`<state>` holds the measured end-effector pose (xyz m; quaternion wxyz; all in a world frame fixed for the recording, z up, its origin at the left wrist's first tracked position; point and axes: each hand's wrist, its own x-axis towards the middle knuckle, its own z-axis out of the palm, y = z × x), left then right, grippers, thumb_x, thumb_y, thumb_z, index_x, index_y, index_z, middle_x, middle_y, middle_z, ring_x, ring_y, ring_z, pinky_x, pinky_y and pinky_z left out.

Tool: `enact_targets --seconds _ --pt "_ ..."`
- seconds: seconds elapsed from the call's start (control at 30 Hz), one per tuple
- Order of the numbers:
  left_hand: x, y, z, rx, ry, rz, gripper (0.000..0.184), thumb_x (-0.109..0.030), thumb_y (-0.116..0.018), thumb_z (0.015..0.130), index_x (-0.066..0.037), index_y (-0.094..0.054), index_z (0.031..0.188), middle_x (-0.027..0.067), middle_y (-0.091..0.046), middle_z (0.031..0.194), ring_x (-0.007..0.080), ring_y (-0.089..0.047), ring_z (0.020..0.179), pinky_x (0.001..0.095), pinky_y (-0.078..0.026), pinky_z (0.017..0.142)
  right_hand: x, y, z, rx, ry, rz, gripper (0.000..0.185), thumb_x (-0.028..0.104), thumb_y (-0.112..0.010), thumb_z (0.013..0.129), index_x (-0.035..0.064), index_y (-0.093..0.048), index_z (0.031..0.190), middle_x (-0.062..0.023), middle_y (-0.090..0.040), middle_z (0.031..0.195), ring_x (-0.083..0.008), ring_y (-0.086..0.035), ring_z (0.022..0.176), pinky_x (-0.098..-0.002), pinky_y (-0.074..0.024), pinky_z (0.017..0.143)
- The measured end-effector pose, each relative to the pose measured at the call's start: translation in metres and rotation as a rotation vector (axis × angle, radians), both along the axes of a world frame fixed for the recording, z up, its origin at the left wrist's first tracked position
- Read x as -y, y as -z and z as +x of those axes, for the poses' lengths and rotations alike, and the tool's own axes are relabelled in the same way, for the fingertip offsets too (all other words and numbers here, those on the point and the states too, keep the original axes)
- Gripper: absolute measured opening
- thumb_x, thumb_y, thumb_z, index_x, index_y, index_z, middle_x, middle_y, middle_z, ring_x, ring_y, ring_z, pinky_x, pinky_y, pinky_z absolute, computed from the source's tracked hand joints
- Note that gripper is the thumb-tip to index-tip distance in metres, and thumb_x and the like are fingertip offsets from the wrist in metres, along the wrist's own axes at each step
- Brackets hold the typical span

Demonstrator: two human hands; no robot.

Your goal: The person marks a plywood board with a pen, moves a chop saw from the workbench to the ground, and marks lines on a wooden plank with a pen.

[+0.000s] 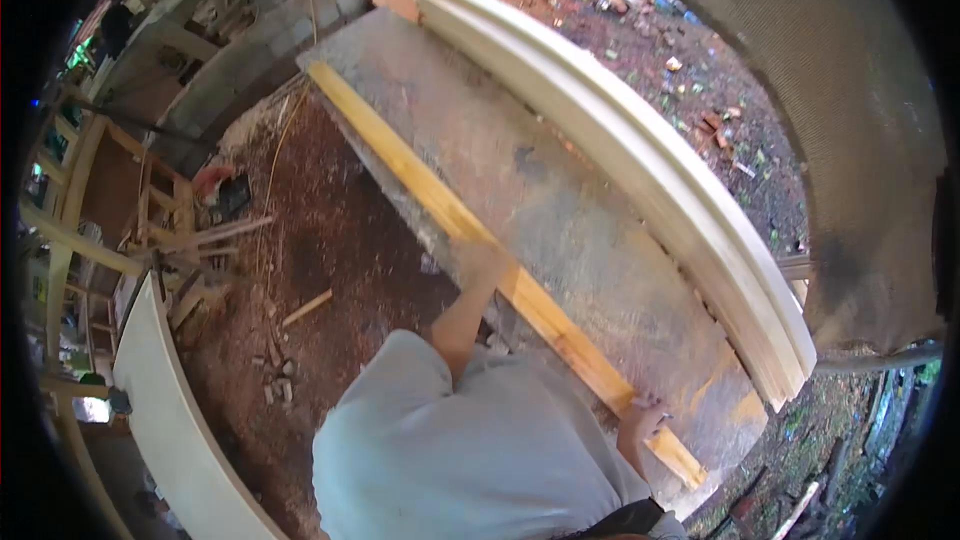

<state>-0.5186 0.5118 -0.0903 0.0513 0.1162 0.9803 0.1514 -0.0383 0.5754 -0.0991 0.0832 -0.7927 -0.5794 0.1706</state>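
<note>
A long yellowish wooden plank lies lengthwise along the near edge of a worn, stained workbench. My left hand is on the plank near its middle, smeared by motion, so its fingers cannot be made out. Close to the plank's lower right end, my right hand grips it, with the fingers bent over the wood. A small pale spot shows by these fingers, too small to name. My grey shirt fills the bottom of the view.
Long pale boards are stacked along the bench's far edge. A hanging brown sheet is at the right. On the dirt floor lies a short wood strip. A pale panel and wooden frames stand at the left.
</note>
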Motion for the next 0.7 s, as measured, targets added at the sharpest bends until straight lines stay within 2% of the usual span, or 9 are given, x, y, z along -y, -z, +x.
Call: enact_targets --seconds 0.03,0.07,0.13,0.23,0.3,0.43,0.53,0.63,0.7 --pt "-0.002 0.003 -0.004 -0.059 0.022 0.043 0.055 -0.042 -0.060 0.083 0.008 -0.068 0.104 0.0345 -0.057 0.119 0.0433 -0.054 0.118 0.0478 -0.045 0.097 0.001 0.020 0.016 0.012 -0.206 0.091 0.070 0.038 -0.070 0.081 0.0059 -0.041 0.136 -0.0222 -0.045 0.142 -0.0413 -0.032 0.138 -0.0593 -0.0225 0.109" --pt "-0.002 -0.003 -0.006 0.088 -0.042 0.150 0.053 -0.039 -0.062 0.082 0.009 -0.067 0.105 0.0312 -0.062 0.107 0.0418 -0.060 0.107 0.0459 -0.048 0.093 0.003 0.015 0.016 -0.008 -0.193 0.115 0.070 0.038 -0.070 0.081 0.0059 -0.041 0.136 -0.0222 -0.045 0.142 -0.0413 -0.032 0.138 -0.0593 -0.0225 0.109" --pt "-0.003 -0.002 -0.008 0.234 -0.110 0.257 0.053 -0.036 -0.064 0.080 0.010 -0.065 0.106 0.0280 -0.067 0.095 0.0404 -0.066 0.095 0.0441 -0.052 0.089 0.024 -0.005 0.020 0.017 -0.733 0.166 0.081 0.032 -0.078 0.075 0.0042 -0.037 0.139 -0.0217 -0.043 0.144 -0.0415 -0.030 0.140 -0.0608 -0.0187 0.112" --pt "0.000 0.002 0.008 0.262 -0.226 0.360 0.051 -0.030 -0.068 0.076 0.011 -0.062 0.105 0.0237 -0.069 0.089 0.0378 -0.069 0.080 0.0424 -0.055 0.080 0.025 -0.030 0.017 -0.046 -0.806 0.114 0.084 0.033 -0.081 0.070 0.0048 -0.039 0.137 -0.0216 -0.042 0.146 -0.0438 -0.029 0.140 -0.0615 -0.0168 0.113" --pt "-0.001 -0.063 0.047 0.437 -0.283 0.545 0.043 -0.032 -0.061 0.080 0.007 -0.059 0.099 0.0171 -0.068 0.093 0.0318 -0.069 0.083 0.0382 -0.055 0.078 0.025 -0.049 0.012 -0.042 -0.780 0.088 0.082 0.036 -0.081 0.070 0.0048 -0.041 0.135 -0.0220 -0.041 0.147 -0.0448 -0.031 0.139 -0.0618 -0.0187 0.112" --pt "-0.006 -0.039 0.071 0.296 -0.154 0.460 0.035 -0.026 -0.061 0.079 0.006 -0.059 0.093 0.0174 -0.068 0.085 0.0322 -0.068 0.074 0.0377 -0.056 0.073 0.018 -0.031 0.022 -0.001 -0.798 0.089 0.072 0.044 -0.078 0.072 0.0049 -0.048 0.125 -0.0229 -0.041 0.147 -0.0476 -0.039 0.131 -0.0628 -0.0263 0.106" --pt "0.003 -0.009 0.079 0.278 -0.323 0.694 0.030 -0.019 -0.063 0.078 0.008 -0.060 0.092 0.0173 -0.067 0.082 0.0288 -0.068 0.074 0.0379 -0.055 0.072 0.017 -0.035 0.022 0.025 -0.820 0.068 0.062 0.045 -0.074 0.076 0.0049 -0.052 0.118 -0.0235 -0.043 0.145 -0.0462 -0.045 0.126 -0.0639 -0.0300 0.102" --pt "0.014 0.008 0.074 0.240 -0.262 0.812 0.033 -0.018 -0.065 0.079 0.009 -0.063 0.098 0.0184 -0.069 0.087 0.0281 -0.069 0.076 0.0396 -0.055 0.072 0.008 -0.040 0.031 0.035 -0.918 0.134 0.053 0.042 -0.071 0.081 0.0040 -0.054 0.114 -0.0252 -0.054 0.131 -0.0449 -0.054 0.114 -0.0596 -0.0404 0.092" --pt "0.012 0.002 0.067 0.609 -0.398 1.296 0.040 -0.020 -0.066 0.081 0.004 -0.066 0.113 0.0176 -0.072 0.093 0.0325 -0.070 0.079 0.0392 -0.054 0.072 -0.013 -0.042 0.032 -0.052 -0.961 0.067 0.040 0.039 -0.067 0.088 0.0069 -0.060 0.109 -0.0241 -0.067 0.102 -0.0447 -0.065 0.087 -0.0541 -0.0510 0.070"
